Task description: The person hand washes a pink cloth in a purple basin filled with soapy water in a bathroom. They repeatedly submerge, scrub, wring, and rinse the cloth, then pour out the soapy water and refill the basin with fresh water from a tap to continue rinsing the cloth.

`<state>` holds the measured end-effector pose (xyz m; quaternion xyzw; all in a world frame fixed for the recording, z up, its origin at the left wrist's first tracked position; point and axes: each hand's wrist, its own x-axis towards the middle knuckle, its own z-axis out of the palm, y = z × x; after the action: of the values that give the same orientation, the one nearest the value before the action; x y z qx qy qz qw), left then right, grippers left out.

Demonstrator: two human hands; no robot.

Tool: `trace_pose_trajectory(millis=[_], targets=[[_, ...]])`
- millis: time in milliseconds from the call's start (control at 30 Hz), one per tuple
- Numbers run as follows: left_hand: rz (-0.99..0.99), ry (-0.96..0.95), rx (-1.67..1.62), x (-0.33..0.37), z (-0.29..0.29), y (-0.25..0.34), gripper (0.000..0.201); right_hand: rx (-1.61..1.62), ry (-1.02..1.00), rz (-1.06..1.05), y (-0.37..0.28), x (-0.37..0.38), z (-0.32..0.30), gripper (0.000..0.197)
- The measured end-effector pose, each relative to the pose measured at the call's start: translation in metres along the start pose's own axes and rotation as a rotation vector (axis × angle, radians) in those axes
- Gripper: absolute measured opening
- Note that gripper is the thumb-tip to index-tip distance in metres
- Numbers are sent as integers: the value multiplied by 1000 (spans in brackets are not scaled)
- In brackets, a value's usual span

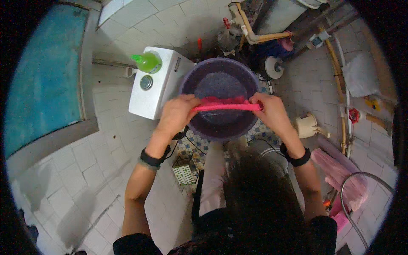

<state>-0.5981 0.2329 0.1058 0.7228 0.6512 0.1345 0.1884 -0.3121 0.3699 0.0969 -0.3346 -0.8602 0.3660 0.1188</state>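
Observation:
Over a round purple basin (219, 137) with water in it, I hold a bright pink cloth (227, 107) stretched from side to side. My left hand (179, 111) pinches its left end, and my right hand (270, 111) pinches the right end. The cloth's near edge forms a smooth, taut band, while a wrinkled part shows behind it. Whether the cloth touches the water cannot be made out. Both hands are closed, with the fingertips partly hidden by the cloth. A dark band circles each wrist.
Left of the basin stands a white toilet tank (142, 100) bearing a green bottle (148, 63). Pipes with a red valve handle (354, 115) run along the right wall, near a white jug-like container (307, 126). Pink cloths (342, 174) and a hose (346, 199) hang lower right. A dotted box (185, 174) sits on the tiled floor.

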Motion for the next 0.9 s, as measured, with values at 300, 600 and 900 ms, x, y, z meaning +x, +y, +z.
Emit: trace_pose_trajectory(millis=[300, 600, 900], targets=[[-59, 183, -132, -27, -154, 87, 24, 138, 67, -122, -96, -26, -118, 30], [-184, -448, -288, 11, 72, -66, 29, 44, -255, 95, 60, 16, 57, 26], [-417, -367, 323, 59, 379, -98, 34, -162, -252, 402, 227, 31, 340, 19]])
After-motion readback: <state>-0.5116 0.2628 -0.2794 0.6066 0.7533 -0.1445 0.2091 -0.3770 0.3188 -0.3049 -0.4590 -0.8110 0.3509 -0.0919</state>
